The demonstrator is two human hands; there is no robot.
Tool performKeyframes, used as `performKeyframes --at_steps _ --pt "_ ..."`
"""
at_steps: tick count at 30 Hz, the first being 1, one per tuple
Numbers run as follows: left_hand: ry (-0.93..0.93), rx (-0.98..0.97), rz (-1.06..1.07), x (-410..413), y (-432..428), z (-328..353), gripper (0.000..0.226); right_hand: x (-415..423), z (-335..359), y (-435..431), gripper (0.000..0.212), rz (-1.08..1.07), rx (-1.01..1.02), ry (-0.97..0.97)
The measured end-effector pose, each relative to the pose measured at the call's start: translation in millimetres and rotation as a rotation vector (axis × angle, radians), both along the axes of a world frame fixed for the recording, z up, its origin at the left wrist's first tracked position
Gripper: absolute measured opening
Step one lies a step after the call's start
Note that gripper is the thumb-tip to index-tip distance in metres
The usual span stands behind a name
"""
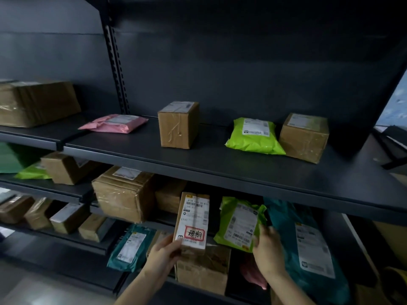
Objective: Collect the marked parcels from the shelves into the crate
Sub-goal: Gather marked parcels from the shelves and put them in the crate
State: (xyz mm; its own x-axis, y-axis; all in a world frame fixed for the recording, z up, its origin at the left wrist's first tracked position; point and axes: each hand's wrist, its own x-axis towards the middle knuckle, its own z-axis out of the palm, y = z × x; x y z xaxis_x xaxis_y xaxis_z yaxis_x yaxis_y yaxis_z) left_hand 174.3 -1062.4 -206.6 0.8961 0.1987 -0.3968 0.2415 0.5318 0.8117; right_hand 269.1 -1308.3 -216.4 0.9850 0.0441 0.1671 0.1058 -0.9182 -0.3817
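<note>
red-stamped parcel (193,219), one, gripped by left hand (164,254); right hand (268,249) pinches one green mailer (237,221)

Single head-worn view, set close to the dark shelving (132,150). Faces forward and slightly down into the bays. Wide-angle: bows the shelf edges and takes in several levels from far left to far right. Nearest the lens, at the bottom edge: left hand (164,253) gripping the labelled box (193,221), right hand (267,249) holding the green mailer (239,223) by its edge.
</note>
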Motion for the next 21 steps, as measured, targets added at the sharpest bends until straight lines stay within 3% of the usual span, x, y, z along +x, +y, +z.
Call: performKeyframes --at_steps 4,21 --pt "-0.010 0.024 0.007 -15.2 16.6 9.3 0.029 -14.8 14.3 23.8 0.044 0.050 0.016 0.007" --pt "-0.121 0.088 -0.060 -109.1 161.2 57.4 0.025 -127.4 82.5 178.4 0.054 0.118 0.126 -0.041"
